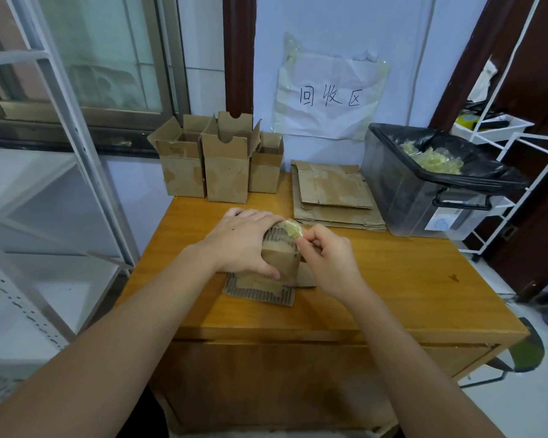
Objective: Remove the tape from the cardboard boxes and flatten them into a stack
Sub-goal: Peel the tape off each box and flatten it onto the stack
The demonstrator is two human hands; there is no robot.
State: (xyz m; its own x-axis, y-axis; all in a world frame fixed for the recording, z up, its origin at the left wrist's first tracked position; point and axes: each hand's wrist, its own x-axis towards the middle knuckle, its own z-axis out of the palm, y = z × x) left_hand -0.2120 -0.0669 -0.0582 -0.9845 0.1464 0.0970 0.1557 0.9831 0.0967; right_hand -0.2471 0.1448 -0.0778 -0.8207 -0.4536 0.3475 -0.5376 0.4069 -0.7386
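— Pinning the box (280, 263) at mid-desk (393, 273), the left hand (241, 245) lies spread over its near-left side.

— And the right hand (326, 257) pinches the tape (293, 230) at the far top edge, strip crumpled, ready to peel rightward toward the bin (424, 197).

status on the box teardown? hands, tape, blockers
Left hand holds box down on table. Right hand pinches tape, peeling off box top. Three boxes open, unflattened; flat stack beside bin. No blockers.
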